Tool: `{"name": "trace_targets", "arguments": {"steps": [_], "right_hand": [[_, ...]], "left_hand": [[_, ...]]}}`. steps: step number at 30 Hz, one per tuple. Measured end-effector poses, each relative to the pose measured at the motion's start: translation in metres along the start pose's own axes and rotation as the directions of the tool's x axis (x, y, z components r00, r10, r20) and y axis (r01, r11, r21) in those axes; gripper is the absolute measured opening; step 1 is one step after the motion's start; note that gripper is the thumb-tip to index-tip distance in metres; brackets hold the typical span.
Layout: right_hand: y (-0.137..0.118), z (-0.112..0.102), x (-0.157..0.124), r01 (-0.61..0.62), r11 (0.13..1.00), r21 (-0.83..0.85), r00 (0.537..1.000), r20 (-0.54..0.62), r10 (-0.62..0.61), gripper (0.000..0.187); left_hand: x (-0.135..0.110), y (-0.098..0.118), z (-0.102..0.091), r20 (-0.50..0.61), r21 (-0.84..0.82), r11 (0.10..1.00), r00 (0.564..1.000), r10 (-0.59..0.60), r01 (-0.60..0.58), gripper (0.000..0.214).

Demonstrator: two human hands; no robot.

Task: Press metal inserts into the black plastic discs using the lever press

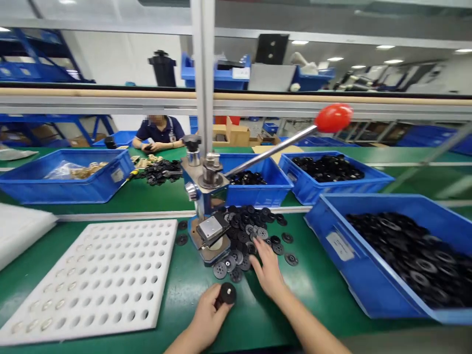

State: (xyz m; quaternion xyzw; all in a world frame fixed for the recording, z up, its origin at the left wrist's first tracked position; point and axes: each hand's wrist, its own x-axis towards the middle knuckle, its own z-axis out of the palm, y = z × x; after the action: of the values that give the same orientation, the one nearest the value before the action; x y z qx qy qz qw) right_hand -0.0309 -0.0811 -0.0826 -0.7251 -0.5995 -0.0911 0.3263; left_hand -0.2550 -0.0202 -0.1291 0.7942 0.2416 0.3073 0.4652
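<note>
My left hand (208, 314) is closed around a black round disc part (226, 294), held just above the green mat near the front edge. My right hand (268, 268) reaches forward with its fingers spread, touching a loose pile of black discs (250, 231) lying on the mat. The pile sits against the base of a small blue hand press (206, 196) with a long lever ending in a red knob (334, 118). A white foam tray (99, 280) with rows of round holes lies to the left of my left hand.
A large blue bin (332, 236) of black discs stands at the right. Two more blue bins (258, 191) with black parts stand behind the press, and another blue bin (66, 177) at the back left. A person in dark blue sits across the table (158, 132). A metal post rises behind the press.
</note>
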Motion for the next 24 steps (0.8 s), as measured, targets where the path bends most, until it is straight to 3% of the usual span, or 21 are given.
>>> {"name": "trace_targets", "arguments": {"steps": [1,4,9,13,19,24], "right_hand": [[0.009,-0.001,0.018,-0.1,0.986,-0.133,0.994,0.03,0.105,0.066],[0.034,0.005,0.065,-0.241,0.939,-0.245,0.966,0.037,0.257,0.065],[0.048,0.025,0.105,-0.246,0.932,-0.266,0.948,0.133,0.288,0.058],[0.043,0.024,0.097,-0.195,0.95,-0.243,0.955,0.172,0.24,0.045],[0.041,0.007,0.073,-0.169,0.959,-0.228,0.972,0.122,0.2,0.028],[0.03,0.001,0.07,-0.153,0.956,-0.249,0.983,0.058,0.173,0.032]], "left_hand": [[0.0,0.001,-0.003,-0.003,-0.009,1.0,1.0,-0.008,0.008,0.029],[0.002,0.003,-0.01,-0.006,-0.035,0.999,0.999,-0.037,0.037,0.031],[0.0,-0.002,-0.014,-0.023,-0.075,0.99,0.992,-0.123,0.121,0.037],[-0.003,-0.012,-0.014,-0.011,-0.119,0.977,0.983,-0.182,0.179,0.036],[-0.005,-0.016,-0.016,0.01,-0.161,0.969,0.982,-0.189,0.188,0.036],[-0.004,-0.018,-0.016,-0.041,-0.179,0.964,0.977,-0.208,0.198,0.039]]}}
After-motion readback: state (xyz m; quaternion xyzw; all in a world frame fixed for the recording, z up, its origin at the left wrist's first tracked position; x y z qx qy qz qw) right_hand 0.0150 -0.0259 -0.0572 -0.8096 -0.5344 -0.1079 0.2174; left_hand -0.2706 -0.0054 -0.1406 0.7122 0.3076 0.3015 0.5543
